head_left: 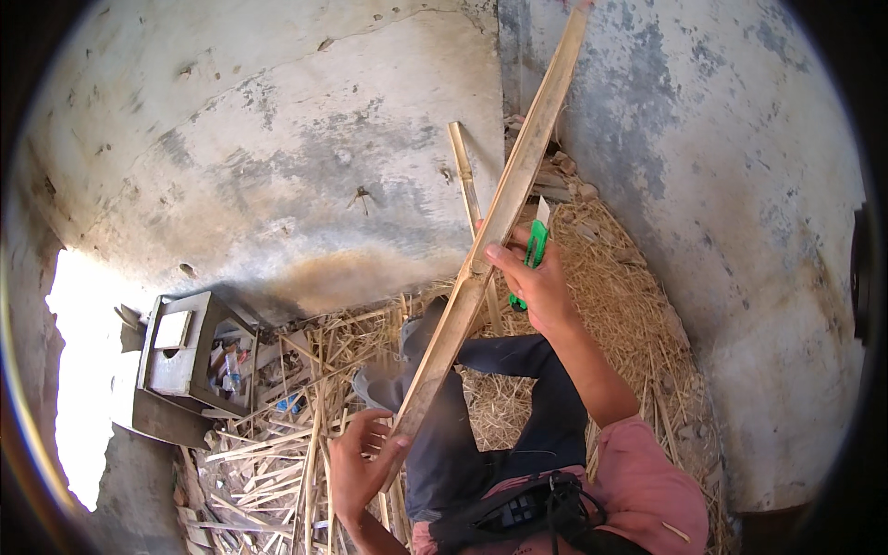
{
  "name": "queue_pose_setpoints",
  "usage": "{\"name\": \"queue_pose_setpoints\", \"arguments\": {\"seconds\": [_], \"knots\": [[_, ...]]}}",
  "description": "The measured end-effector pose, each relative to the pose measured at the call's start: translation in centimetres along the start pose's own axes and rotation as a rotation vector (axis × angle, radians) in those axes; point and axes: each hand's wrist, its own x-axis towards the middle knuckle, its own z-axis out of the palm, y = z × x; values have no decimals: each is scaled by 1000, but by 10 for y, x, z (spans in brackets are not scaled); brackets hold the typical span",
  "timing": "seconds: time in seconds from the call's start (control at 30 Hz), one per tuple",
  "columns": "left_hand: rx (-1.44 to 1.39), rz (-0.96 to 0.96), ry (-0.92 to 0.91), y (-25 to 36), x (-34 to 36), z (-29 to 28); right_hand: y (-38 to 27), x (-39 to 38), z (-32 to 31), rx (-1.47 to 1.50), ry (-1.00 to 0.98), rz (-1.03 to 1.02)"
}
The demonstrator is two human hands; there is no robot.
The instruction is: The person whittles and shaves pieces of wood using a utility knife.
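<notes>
A long split bamboo strip [499, 217] slants from the lower middle up to the top right. My left hand [359, 462] grips its lower end. My right hand [536, 282] is higher up against the strip, holding a green utility knife [534, 250] with its blade out, thumb pressed on the bamboo. A second, thinner bamboo piece [464, 176] leans against the wall behind. My legs in dark trousers [499, 407] are below the strip.
Bamboo shavings and thin slats [277, 453] litter the floor with dry straw [629, 314]. A grey metal box [190, 365] with small items stands at the left. Stained concrete walls [277, 139] meet in a corner ahead. Bright light enters at the far left.
</notes>
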Motion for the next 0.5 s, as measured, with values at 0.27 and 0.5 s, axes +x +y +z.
{"name": "queue_pose_setpoints", "arguments": {"seconds": [0.27,0.5], "knots": [[91,16,-45,-10,-6,-26,-2,15,-5,-1,85,-34],[-207,-165,28,-19,-2,-16,-11,24,-12,24,131,-101]]}}
